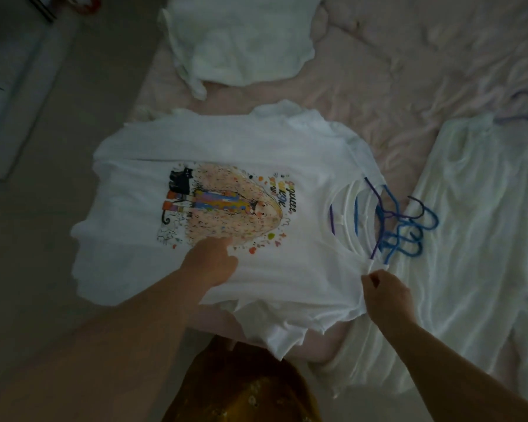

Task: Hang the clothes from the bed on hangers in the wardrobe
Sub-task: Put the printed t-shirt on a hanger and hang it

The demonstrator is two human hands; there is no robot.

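A printed white T-shirt [226, 184] is lying flat on the pink bed sheet [393, 86], neck opening toward the right. The right hand [384, 295] is pinching the fabric at the near edge of the collar; the left hand [214, 260] is pressing on the shirt body, fingers partly hidden, so its grip cannot be told. Blue and purple hangers [400, 226] are lying bunched at the neck, several seemingly passing inside it. The step in hand appears to be fitting a hanger; next calls for separating one from the bunch. Another white garment [470, 223] is lying alongside under the hooks, a third [238, 41] farther up.
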